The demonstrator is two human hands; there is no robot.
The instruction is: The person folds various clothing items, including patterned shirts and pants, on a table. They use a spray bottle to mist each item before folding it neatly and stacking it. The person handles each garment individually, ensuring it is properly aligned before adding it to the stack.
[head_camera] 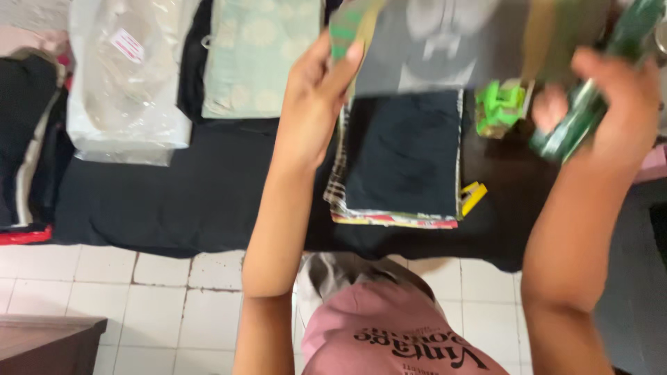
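Left hand [316,97] pinching the grey fabric piece [424,45] at its left edge, right hand [611,104] gripping its green-printed right edge, fabric raised over a stack of folded cloths [403,156] on black cloth [194,194]

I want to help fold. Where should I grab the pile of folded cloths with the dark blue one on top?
Grip the pile of folded cloths at its near edge, where the layers' edges show, coming from the tiled-floor side. It lies flat, and both hands are busy above its far end.

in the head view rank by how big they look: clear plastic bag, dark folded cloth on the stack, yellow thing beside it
1. Clear plastic bag
2. Dark folded cloth, looks nearly the same size, so this order is unsure
3. Yellow thing, plainly smallest
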